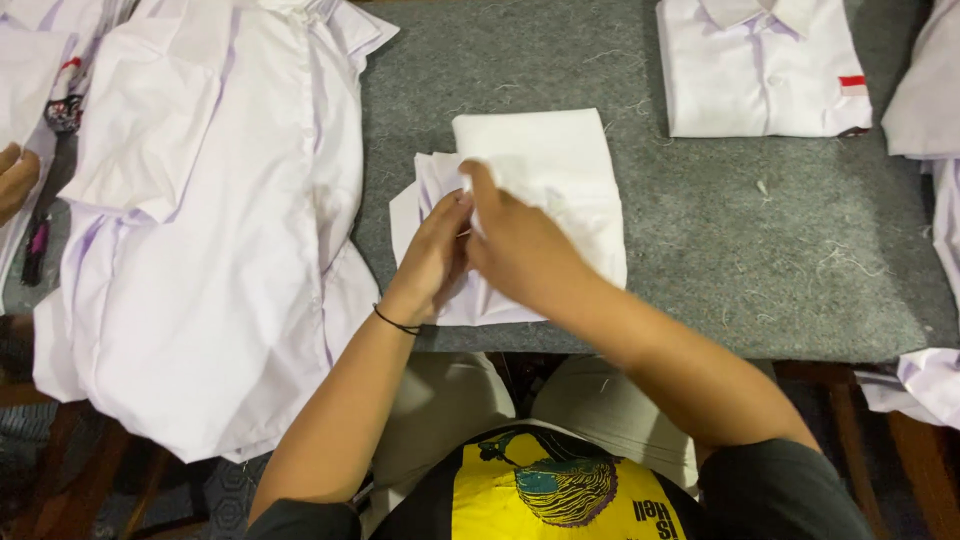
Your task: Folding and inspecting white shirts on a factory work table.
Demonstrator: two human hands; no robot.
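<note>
White cotton fills most of the view: a small folded white cloth piece lies near the middle of the grey felt-covered counter, close to its near edge, and both hands are on it. The left hand presses down on the cloth's left part, fingers bent over the layered edges, a thin black band on its wrist. The right hand crosses in from the right and pinches a fold of the same cloth between thumb and forefinger, so both hands are closed on the fabric rather than spread flat.

Judging by the stacked, slightly fanned layers at the left edge, the step in hand looks like tidying or tucking a fold in an almost fully folded piece. The next move would seem to call for keeping the left hand as an anchor while the pinched fold is laid square with the layers beneath, since loose edges still stick out at the lower left.

Left of it, a pile of unfolded white shirts hangs over the counter's edge. A neatly folded white shirt with a small red tag lies at the far right, well apart. Another person's hand shows at the left border.
</note>
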